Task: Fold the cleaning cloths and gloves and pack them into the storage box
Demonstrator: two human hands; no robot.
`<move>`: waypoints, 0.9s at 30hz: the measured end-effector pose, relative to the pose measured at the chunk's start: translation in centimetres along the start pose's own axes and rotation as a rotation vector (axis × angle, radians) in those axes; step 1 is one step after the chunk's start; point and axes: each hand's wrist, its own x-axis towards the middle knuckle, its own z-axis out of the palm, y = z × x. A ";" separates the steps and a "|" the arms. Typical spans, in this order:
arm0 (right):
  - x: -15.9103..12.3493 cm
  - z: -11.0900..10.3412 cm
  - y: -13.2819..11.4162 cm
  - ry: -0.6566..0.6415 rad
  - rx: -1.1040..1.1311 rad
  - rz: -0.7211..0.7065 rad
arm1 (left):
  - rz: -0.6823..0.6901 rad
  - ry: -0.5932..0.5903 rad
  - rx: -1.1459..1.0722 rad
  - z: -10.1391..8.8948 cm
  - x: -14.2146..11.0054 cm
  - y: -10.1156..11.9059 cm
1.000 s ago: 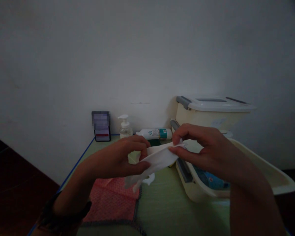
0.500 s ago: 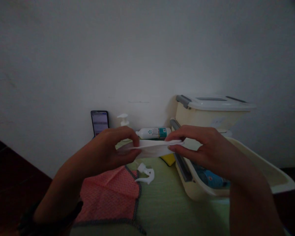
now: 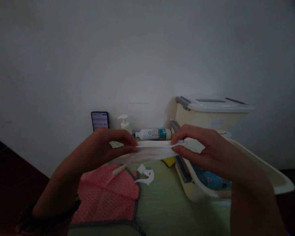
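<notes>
A thin white cloth or tissue [image 3: 153,151], folded along its top edge, is stretched between my two hands above the green surface. My left hand [image 3: 113,144] pinches it at the left between thumb and fingers, and a loose strip of it hangs below. On the other side, my right hand [image 3: 199,144] pinches the right end the same way. Beneath them lie a white spray trigger head [image 3: 147,175] and a red cloth [image 3: 110,193] with a dark edging.
A phone [image 3: 100,120] leans on the wall beside a white pump bottle [image 3: 124,122]. A white bottle [image 3: 153,133] lies on its side. At right stands an open cream bin [image 3: 196,193] holding a blue item [image 3: 212,180], with a lidded box [image 3: 211,114] behind. A yellow item [image 3: 169,161] lies beside the bin.
The white material is spread wider and hangs lower, with a loose strip showing at its left. My hands have moved slightly apart.
</notes>
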 end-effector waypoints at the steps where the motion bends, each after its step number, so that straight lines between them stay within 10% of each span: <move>1: 0.0 0.0 0.0 0.001 0.003 0.019 | -0.001 0.007 0.009 0.0 0.0 0.1; 12: 0.1 0.1 0.0 0.134 -0.033 0.053 | 0.021 0.102 -0.008 0.2 -0.1 -0.3; 27: 1.4 3.3 -1.9 0.096 0.095 -0.104 | 0.011 -0.205 -0.042 0.4 -0.4 -0.2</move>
